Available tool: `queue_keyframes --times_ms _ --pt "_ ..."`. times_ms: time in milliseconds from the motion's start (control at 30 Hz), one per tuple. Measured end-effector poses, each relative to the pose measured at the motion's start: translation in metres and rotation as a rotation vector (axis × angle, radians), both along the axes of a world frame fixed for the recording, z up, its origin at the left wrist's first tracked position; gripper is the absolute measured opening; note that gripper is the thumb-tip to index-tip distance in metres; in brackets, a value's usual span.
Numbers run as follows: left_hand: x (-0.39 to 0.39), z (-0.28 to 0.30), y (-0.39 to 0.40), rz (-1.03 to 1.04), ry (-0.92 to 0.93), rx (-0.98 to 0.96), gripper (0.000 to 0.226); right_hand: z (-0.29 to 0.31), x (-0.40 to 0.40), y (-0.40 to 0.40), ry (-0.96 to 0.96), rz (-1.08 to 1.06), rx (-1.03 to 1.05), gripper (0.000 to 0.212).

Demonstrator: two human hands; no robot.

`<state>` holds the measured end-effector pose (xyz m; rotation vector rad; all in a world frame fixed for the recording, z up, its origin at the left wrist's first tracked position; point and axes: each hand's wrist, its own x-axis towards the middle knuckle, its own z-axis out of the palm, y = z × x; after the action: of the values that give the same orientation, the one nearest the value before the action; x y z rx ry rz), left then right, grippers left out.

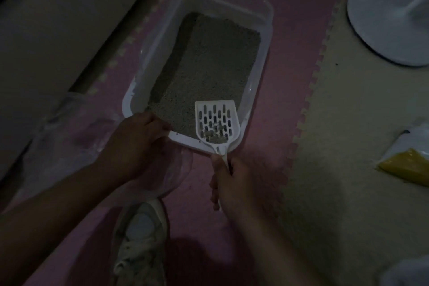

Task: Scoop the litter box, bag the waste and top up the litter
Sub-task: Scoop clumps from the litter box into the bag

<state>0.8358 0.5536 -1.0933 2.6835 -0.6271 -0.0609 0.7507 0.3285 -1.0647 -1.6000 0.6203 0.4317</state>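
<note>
In dim light, a white litter box (260,58) sits on a pink foam floor mat (290,30), filled with a flat bed of grey litter (209,65). The right hand (232,183) grips the handle of a white slotted litter scoop (217,122), fingers (214,193) curled round it; the scoop's blade lies over the near right corner of the box, tilted back toward the person, with a small heap of grey clumps (214,137) gathered at its handle end. The left hand (137,144) rests on the near left rim of the box, its fingers bent over the edge and gripping it. A clear plastic bag (69,127) lies crumpled on the floor just beside and under that hand. A white sneaker (141,239) stands on the mat below the hands. A beige mat (348,146) joins the pink one on the right, carrying a white round fan base (383,30) and a bag of yellow granules (408,167).
</note>
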Motion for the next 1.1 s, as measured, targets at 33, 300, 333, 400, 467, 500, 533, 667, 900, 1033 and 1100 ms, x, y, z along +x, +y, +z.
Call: queue_keyframes --times_ms 33,300,333,400,467,500,533,667,900,1033,1100 --pt "0.000 0.000 0.000 0.002 -0.004 0.000 0.029 0.000 0.001 -0.001 -0.008 0.002 -0.001 0.031" --pt "0.000 0.001 -0.002 0.001 0.006 -0.006 0.032 -0.003 -0.002 -0.003 -0.026 0.005 -0.022 0.030" --pt "0.000 0.001 -0.002 -0.005 -0.003 -0.006 0.032 -0.003 -0.002 -0.003 -0.027 0.012 -0.026 0.030" --pt "0.000 0.001 -0.003 0.003 0.004 -0.005 0.034 -0.001 -0.002 -0.003 -0.014 0.017 -0.028 0.031" --pt "0.001 0.000 -0.002 0.015 0.013 -0.011 0.035 0.000 -0.002 -0.004 -0.013 0.008 -0.015 0.031" --pt "0.001 0.000 -0.002 0.015 0.013 -0.012 0.035 0.000 -0.003 -0.004 -0.012 0.009 -0.021 0.031" --pt "0.001 0.000 -0.002 0.015 0.016 -0.012 0.035 0.000 -0.003 -0.004 -0.007 0.011 -0.029 0.031" --pt "0.000 0.000 -0.001 0.003 0.008 -0.002 0.034 0.001 -0.003 -0.003 0.015 0.016 -0.014 0.031" --pt "0.001 0.003 -0.002 -0.009 -0.005 0.008 0.028 0.006 0.001 -0.003 0.017 0.016 -0.014 0.032" --pt "0.000 0.005 0.001 -0.023 0.058 -0.039 0.034 0.012 0.000 -0.005 0.019 0.045 0.012 0.031" --pt "-0.004 0.007 0.003 0.017 0.061 -0.107 0.037 0.013 -0.001 -0.004 0.016 0.040 0.067 0.029"
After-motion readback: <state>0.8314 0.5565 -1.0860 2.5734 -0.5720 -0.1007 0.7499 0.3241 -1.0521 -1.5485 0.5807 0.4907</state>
